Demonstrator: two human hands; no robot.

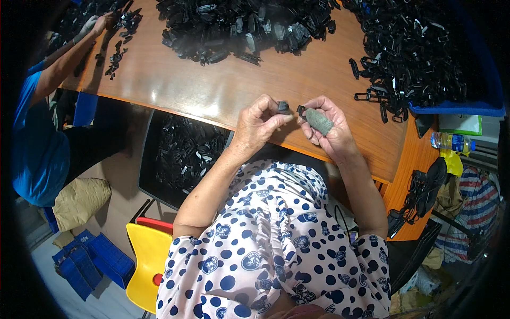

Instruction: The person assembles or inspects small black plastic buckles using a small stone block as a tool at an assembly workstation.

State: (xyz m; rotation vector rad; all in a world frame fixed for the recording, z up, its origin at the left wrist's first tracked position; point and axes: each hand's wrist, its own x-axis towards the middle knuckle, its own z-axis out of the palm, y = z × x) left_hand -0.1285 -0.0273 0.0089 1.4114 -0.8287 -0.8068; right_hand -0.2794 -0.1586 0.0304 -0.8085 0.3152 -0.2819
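Above the near edge of the table, my left hand [254,125] pinches a small dark plastic piece [283,107] between thumb and fingertips. Close beside it on the right, my right hand [336,127] is closed on a small black plastic buckle part [302,110] at its fingertips. The two pieces are a short gap apart. A grey-green, rough, rounded piece [320,123] lies along the right hand at the thumb; whether it is worn or held I cannot tell. Beyond both hands, a large heap of black plastic parts [234,32] covers the far middle of the table.
At right, black loop-shaped parts [414,58] spill from a blue bin [491,80]. A black tray [146,159] of parts sits below the table edge at left. A co-worker's hand [103,21] reaches over parts. A bottle [451,142] and black cable [419,199] are at right.
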